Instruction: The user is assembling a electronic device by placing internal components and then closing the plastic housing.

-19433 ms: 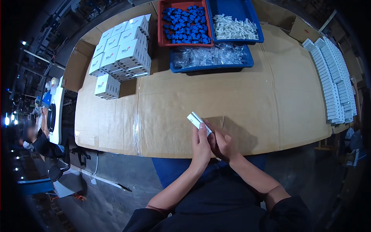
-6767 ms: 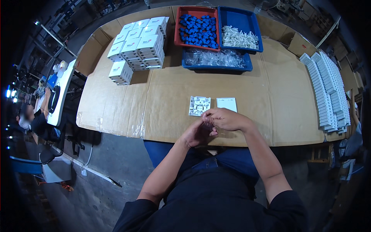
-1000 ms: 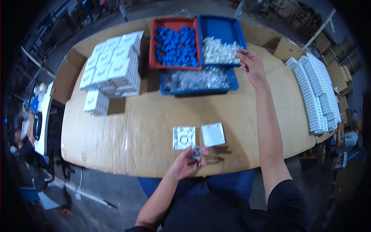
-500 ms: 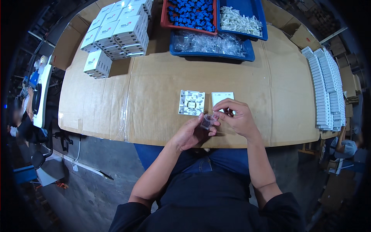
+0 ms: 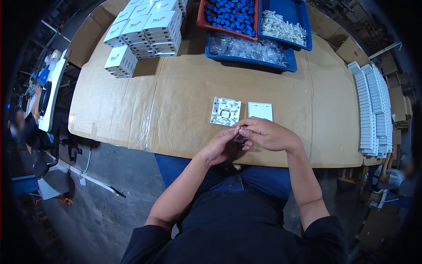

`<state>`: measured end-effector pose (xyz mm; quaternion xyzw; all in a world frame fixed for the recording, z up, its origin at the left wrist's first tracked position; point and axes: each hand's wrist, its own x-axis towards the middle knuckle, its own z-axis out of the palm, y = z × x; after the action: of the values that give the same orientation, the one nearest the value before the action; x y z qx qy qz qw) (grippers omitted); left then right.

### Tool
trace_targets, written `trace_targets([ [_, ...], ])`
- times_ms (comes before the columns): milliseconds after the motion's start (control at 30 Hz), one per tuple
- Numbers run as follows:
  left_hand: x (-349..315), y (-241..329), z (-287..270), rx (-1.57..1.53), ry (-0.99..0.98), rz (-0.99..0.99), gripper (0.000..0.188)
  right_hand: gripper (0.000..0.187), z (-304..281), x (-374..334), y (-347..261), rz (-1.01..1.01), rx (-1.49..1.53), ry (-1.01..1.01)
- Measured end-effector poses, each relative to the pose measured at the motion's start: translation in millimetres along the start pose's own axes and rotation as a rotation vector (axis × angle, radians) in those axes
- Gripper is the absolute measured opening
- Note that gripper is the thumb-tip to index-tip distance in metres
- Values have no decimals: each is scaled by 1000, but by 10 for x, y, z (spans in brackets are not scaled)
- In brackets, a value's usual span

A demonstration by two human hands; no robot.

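My left hand (image 5: 218, 148) and my right hand (image 5: 271, 135) meet over the near edge of the cardboard-covered table, fingertips together. Between them is a small clear plastic bag (image 5: 240, 139), mostly covered by fingers. The left hand closes around its lower part, while the right thumb and fingers pinch at the top. Just beyond the left fingertips lies a square white plastic housing (image 5: 218, 115) with its moulded inside facing up. A flat white square cover (image 5: 260, 110) lies to its right, its near edge partly behind my right hand.
Stacked white boxes (image 5: 160, 24) stand at the far left. At the back are a red tray (image 5: 201, 17) of blue parts, a blue tray (image 5: 309, 26) of white pieces and a blue tray (image 5: 263, 65) of clear bags. White piles (image 5: 369, 110) line the right side.
My right hand has come in closer to my left, and the fingertips now meet over the plastic bag, covering more of it. The whole view has shifted slightly.
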<state>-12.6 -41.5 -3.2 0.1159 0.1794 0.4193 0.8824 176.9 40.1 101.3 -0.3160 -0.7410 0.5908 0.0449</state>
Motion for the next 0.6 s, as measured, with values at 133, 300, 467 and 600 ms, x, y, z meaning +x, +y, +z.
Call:
trace_targets([
  [133,-10,24,59,30,6,15,42,39,-12,-11,-40,20,6,-4],
  [300,-14,15,51,35,-1,22,43,38,-23,12,44,-130,-198,-4],
  [467,-21,-19,44,-20,10,14,44,34,-19,-33,-15,64,-34,3],
  [600,-16,3,95,-27,57,-1,44,22,-68,-74,-62,-116,-213,7],
])
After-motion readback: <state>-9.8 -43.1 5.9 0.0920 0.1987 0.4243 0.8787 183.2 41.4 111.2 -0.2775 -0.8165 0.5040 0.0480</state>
